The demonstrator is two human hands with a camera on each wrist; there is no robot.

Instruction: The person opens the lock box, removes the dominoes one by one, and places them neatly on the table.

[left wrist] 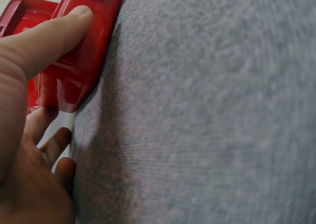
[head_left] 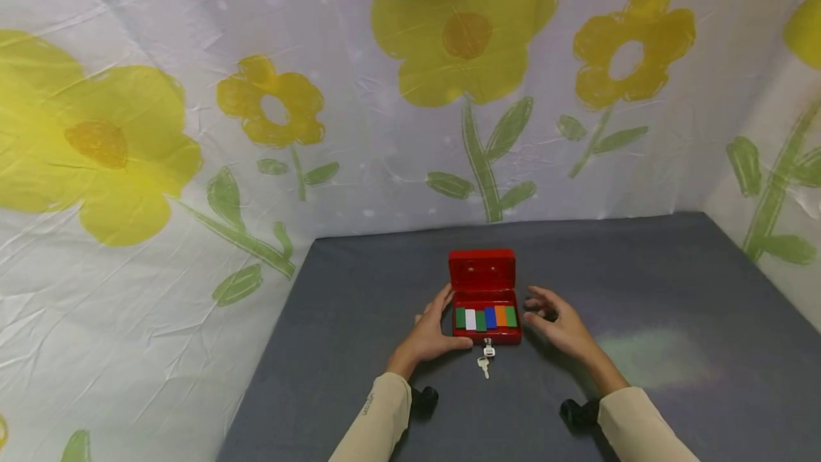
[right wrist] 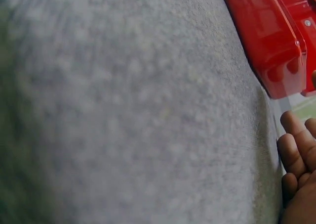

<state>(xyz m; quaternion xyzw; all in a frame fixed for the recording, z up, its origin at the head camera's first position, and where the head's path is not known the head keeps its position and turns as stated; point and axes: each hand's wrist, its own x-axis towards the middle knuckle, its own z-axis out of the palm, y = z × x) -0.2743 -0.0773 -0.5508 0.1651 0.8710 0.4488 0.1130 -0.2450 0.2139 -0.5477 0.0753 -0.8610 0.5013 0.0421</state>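
A small red metal cash box (head_left: 487,339) stands on the table with its lid (head_left: 482,268) raised. Inside it lies a row of several coloured blocks (head_left: 491,317), in green, white, blue and orange. A key (head_left: 489,349) sits in the front lock, and a second key (head_left: 484,366) hangs below it. My left hand (head_left: 431,334) holds the box's left front corner: the thumb (left wrist: 59,33) lies on the front and the other fingers are along the left side. Just off the right side is my right hand (head_left: 559,325), fingers loosely bent, holding nothing.
A grey cloth covers the table (head_left: 641,269). Behind and beside it hangs a white sheet (head_left: 359,127) printed with yellow flowers. Dark wrist-worn devices (head_left: 580,413) sit under both forearms, close to the tabletop.
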